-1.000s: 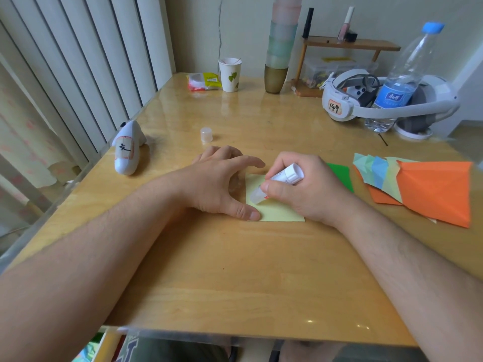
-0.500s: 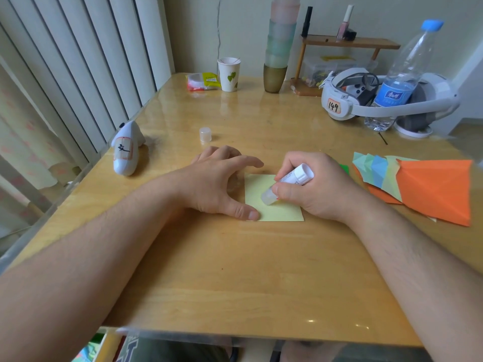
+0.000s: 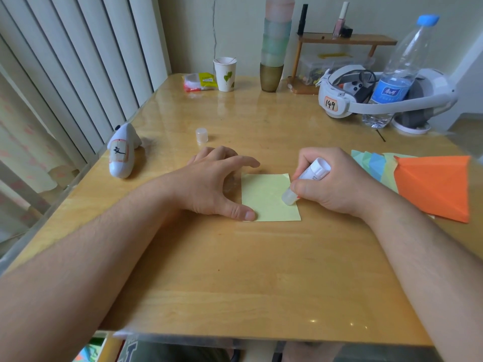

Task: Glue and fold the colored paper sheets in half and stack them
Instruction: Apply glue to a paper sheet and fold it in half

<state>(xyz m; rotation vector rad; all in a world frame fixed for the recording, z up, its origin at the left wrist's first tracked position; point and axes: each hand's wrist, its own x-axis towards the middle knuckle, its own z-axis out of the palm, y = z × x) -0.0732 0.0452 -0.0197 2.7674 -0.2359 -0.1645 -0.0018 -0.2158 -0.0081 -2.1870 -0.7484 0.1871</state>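
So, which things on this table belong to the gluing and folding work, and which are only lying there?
Belong to the job:
- yellow sheet, held flat by left hand
- glue stick, in right hand
- glue cap
- folded coloured papers

Just lying about:
- water bottle
- headset
- paper cup
- white controller

1. The left hand (image 3: 214,184) lies palm down on the surface (image 3: 235,270) at the left edge of the yellow sheet (image 3: 266,197), fingers spread and bent, thumb tip pressing the sheet's near left corner.
2. The right hand (image 3: 337,186) sits at the sheet's right edge, fingers curled round a glue stick (image 3: 305,181), its tip angled down onto the sheet.
3. Both bare forearms reach in from the near corners.
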